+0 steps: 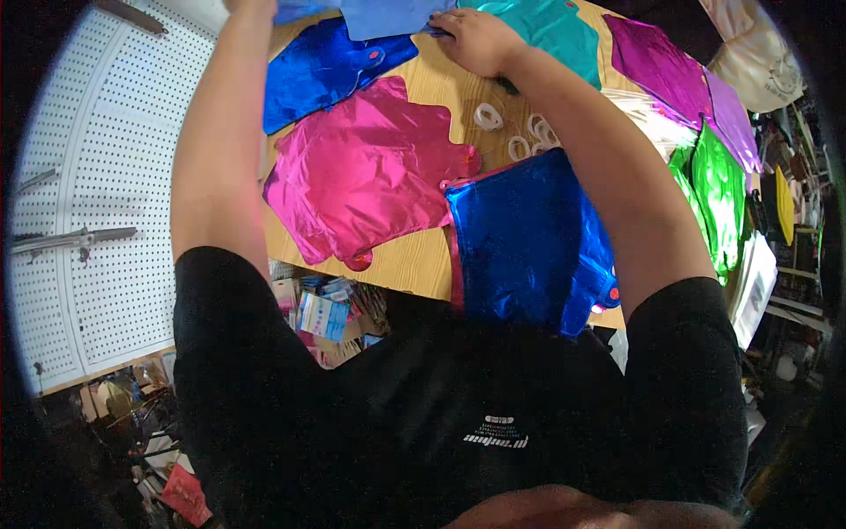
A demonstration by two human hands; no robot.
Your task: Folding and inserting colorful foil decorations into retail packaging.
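Note:
At the far side of the wooden table (pixel 410 264), my right hand (pixel 480 40) has its fingers closed at the edge of a flat light blue foil balloon (pixel 388 16). My left hand (pixel 251 5) is near the top rim left of that balloon, with its fingers cut off by the picture's edge. Below lie a flat dark blue foil balloon (pixel 313 70) and a large wrinkled pink one (pixel 361 172). Another dark blue foil balloon (pixel 515 238) is close to my body and overlaps the near table edge. A teal one (pixel 555 40) lies beside my right hand.
Small white rings or rolls (pixel 487 116) lie mid-table. Right of my forearm are white sticks (pixel 648 115), a purple foil balloon (pixel 656 66) and a green one (pixel 718 198). A white pegboard (pixel 119 176) stands left. Small packages (pixel 322 316) sit below the near edge.

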